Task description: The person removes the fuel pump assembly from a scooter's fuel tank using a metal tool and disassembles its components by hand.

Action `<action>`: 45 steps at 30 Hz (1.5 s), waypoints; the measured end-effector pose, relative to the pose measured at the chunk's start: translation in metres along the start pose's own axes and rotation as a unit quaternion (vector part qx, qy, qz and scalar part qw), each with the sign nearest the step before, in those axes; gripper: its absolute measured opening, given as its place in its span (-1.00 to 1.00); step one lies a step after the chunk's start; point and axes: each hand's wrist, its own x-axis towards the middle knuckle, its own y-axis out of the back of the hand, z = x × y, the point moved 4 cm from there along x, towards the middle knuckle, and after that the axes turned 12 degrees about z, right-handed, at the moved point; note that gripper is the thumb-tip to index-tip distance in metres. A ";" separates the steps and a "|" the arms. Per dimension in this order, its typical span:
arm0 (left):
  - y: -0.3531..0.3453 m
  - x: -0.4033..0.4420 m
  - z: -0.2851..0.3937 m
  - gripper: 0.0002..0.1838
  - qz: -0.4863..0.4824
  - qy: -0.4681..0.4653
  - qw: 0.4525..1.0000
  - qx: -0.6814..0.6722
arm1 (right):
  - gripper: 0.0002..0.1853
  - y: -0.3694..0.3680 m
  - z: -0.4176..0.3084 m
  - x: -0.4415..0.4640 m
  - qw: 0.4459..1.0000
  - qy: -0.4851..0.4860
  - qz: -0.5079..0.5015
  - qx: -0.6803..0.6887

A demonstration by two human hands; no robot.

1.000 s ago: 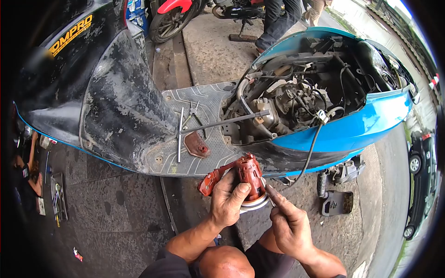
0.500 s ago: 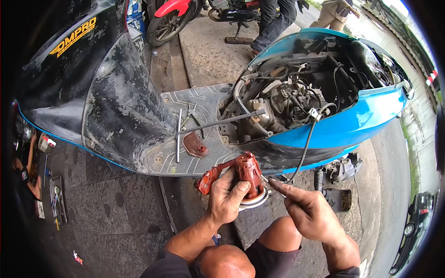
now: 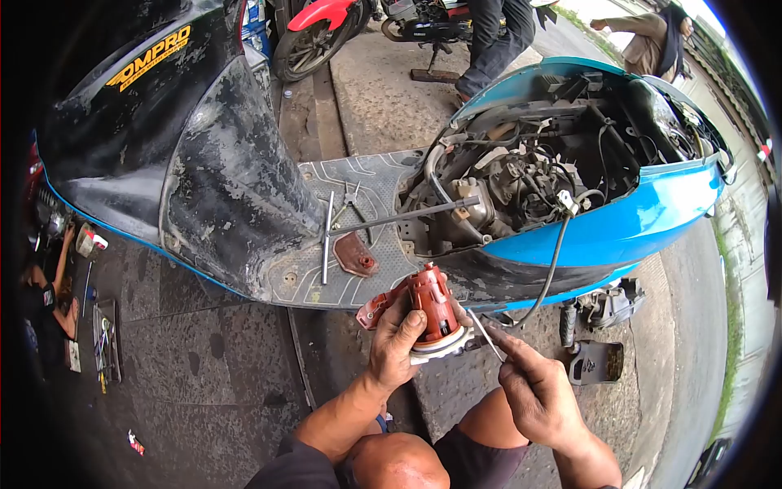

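Observation:
My left hand [image 3: 395,350] is closed around a reddish-brown fuel pump [image 3: 434,300] with a white round flange at its lower end. A side arm of the pump sticks out left past my fingers. In my right hand [image 3: 542,395] is a thin metal screwdriver [image 3: 486,334]; its pale shaft points up and left beside the pump, and its handle is hidden in my fist. I cannot tell whether the tip touches the pump. Beyond the pump, a reddish-brown plastic cover [image 3: 353,254] lies on the scooter's footboard [image 3: 309,281].
A T-handle wrench [image 3: 407,214] and pliers [image 3: 352,200] lie on the footboard. The blue scooter body [image 3: 595,220] stands open with its engine exposed; a hose [image 3: 552,273] hangs from it. A person's legs [image 3: 493,41] are behind. Tools [image 3: 104,342] lie left on the ground.
The pump has turned in my left hand, showing more of its side and flange. My right hand has dropped slightly, and more of the screwdriver shaft shows. The whole view has shifted.

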 end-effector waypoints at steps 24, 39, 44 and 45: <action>-0.005 0.005 -0.004 -0.59 0.139 0.092 0.984 0.060 | -0.46 -0.041 0.012 0.017 0.972 0.085 0.139 -0.167; 0.000 0.019 -0.021 -0.36 0.099 0.132 0.978 -0.131 | -0.46 -0.009 0.054 -0.025 0.963 0.008 0.213 0.166; -0.005 0.015 -0.023 -0.40 0.093 0.151 0.979 -0.100 | -0.40 -0.028 0.061 -0.006 0.987 -0.036 0.035 0.150; -0.006 0.015 -0.025 -0.40 0.095 0.152 0.979 -0.097 | -0.40 -0.026 0.061 -0.003 0.987 -0.038 0.035 0.152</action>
